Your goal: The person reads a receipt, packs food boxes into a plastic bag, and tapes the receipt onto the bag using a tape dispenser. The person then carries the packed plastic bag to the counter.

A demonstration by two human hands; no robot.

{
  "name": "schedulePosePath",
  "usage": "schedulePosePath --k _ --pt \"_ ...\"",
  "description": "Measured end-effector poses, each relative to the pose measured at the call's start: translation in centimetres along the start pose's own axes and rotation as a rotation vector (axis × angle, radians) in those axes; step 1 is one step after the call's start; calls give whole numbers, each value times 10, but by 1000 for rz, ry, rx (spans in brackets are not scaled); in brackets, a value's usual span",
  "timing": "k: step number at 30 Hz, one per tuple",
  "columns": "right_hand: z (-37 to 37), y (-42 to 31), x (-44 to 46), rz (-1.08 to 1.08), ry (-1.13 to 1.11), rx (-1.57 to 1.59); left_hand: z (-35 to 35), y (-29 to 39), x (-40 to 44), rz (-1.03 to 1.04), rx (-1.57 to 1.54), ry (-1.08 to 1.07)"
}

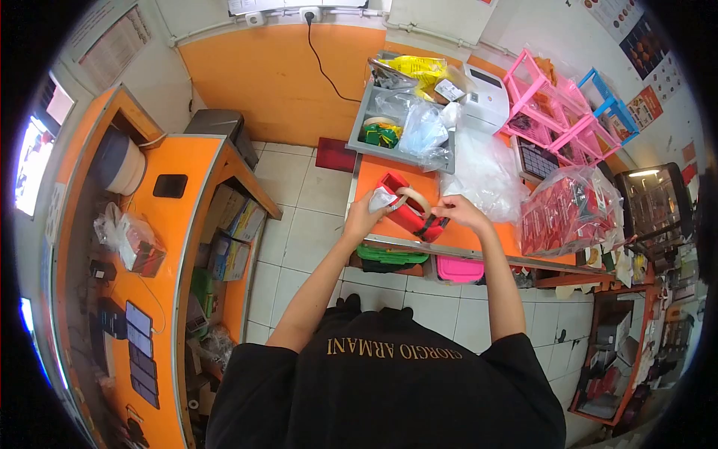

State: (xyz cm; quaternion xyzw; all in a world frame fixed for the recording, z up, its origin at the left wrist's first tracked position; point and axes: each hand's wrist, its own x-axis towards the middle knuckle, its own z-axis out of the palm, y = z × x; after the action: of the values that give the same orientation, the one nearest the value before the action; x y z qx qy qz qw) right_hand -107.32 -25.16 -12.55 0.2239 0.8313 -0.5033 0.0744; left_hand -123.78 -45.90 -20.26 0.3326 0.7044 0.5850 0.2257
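Note:
A red tape dispenser point(408, 218) with a beige tape roll point(416, 199) in it is at the front edge of the orange table. My left hand point(365, 215) is closed at the dispenser's left end, where a small white piece point(382, 197), perhaps paper or plastic, shows by the fingers. At the other end, beside the dark cutter, my right hand point(464, 212) has its fingers pinched together. What lies between those fingertips is too small to make out.
Behind the dispenser stands a grey tray point(402, 152) with bags and tape rolls. Clear plastic bags point(482, 176) and a bag of red packages point(566, 213) lie to the right, near pink racks point(550, 105). An orange counter point(185, 191) with phones runs along the left.

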Motion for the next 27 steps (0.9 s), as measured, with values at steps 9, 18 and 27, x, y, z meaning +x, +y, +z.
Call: schedulePosePath --k 9,18,27 --pt "5 13 -60 47 194 280 1 -1 1 -21 -4 0" --pt "14 34 -65 -229 416 145 -2 5 1 -33 16 -13" --pt "43 41 -50 -154 529 -79 0 -2 3 -26 -4 -16"
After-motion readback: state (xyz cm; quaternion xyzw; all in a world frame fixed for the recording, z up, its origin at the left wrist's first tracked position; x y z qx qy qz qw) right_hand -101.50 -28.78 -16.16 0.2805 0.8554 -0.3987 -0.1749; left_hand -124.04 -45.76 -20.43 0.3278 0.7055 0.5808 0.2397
